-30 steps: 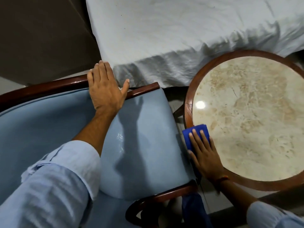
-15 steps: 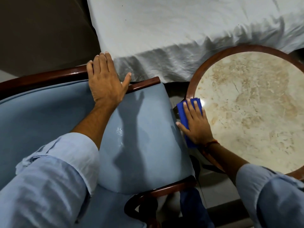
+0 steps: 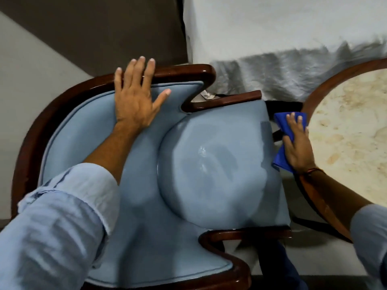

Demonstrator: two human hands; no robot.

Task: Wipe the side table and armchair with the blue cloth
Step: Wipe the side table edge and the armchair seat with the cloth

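Note:
The armchair (image 3: 209, 176) has pale blue upholstery and a dark glossy wooden frame and fills the middle of the view. My left hand (image 3: 136, 97) lies flat with fingers spread on the top of its padded back, fingertips on the wooden rail. The round side table (image 3: 351, 130) with a beige marble top and brown wooden rim stands to the right. My right hand (image 3: 297, 143) presses the folded blue cloth (image 3: 285, 130) against the table's left rim, in the gap beside the chair seat.
A bed with a crumpled white sheet (image 3: 282, 51) runs along the far side, close behind chair and table. A dark panel (image 3: 100, 30) is at the upper left. Pale floor (image 3: 247, 256) shows below the chair's front arm.
My right hand has slid the blue cloth further along the table's left rim, away from me. The view has swung left and down, so more of the chair back shows. My left hand stays on the chair.

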